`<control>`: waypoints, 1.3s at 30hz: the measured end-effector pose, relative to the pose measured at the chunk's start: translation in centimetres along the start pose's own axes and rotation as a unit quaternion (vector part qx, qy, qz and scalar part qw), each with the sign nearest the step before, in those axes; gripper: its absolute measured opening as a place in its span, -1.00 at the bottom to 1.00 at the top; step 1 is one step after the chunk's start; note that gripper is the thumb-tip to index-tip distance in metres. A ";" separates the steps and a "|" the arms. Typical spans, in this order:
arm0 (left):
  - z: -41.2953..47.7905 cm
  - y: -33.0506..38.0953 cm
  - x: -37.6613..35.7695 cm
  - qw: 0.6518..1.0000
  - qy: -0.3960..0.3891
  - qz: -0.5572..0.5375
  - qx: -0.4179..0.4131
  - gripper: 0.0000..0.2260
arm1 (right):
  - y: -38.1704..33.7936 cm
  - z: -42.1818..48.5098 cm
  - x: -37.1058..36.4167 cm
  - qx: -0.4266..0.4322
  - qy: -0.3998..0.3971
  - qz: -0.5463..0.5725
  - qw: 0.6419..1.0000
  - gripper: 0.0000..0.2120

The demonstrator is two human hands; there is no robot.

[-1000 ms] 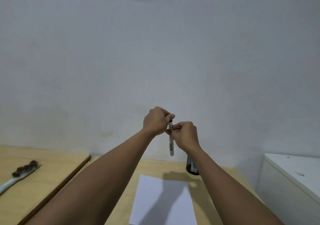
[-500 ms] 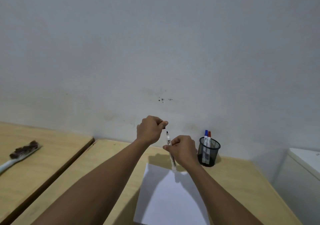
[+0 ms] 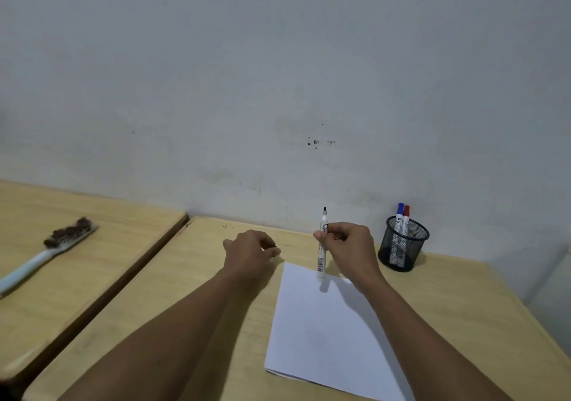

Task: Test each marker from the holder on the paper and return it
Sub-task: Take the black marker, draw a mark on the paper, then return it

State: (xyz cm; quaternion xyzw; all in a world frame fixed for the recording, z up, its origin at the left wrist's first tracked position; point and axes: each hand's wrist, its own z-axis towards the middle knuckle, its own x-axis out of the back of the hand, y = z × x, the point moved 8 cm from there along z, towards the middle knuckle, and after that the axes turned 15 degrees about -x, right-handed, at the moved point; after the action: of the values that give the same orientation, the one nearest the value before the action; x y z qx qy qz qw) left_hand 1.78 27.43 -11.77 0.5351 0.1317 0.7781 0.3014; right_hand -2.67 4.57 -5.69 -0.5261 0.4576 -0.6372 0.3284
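The right hand is clamped on an uncapped black marker, tip upward, above the far edge of the paper. Left of it, the left hand curls loosely, perhaps pinching the cap. The mesh holder stands right, with two markers.

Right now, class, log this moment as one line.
right hand: holds uncapped black-tipped white marker, tip up | left hand: closed, likely on cap | white paper sheet: unmarked | black mesh holder: two markers
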 end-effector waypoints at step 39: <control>-7.5 2.0 -3.8 0.957 -0.193 0.131 -0.170 -0.42 | 7.4 3.1 -8.6 -0.003 -0.077 0.001 0.997 -0.84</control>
State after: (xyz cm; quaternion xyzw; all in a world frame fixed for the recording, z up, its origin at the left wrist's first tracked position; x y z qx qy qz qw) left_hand -4.74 24.43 -16.53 0.6285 -0.1344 0.7034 0.3035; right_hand 1.83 8.89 -15.70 -0.5740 0.4330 -0.5934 0.3617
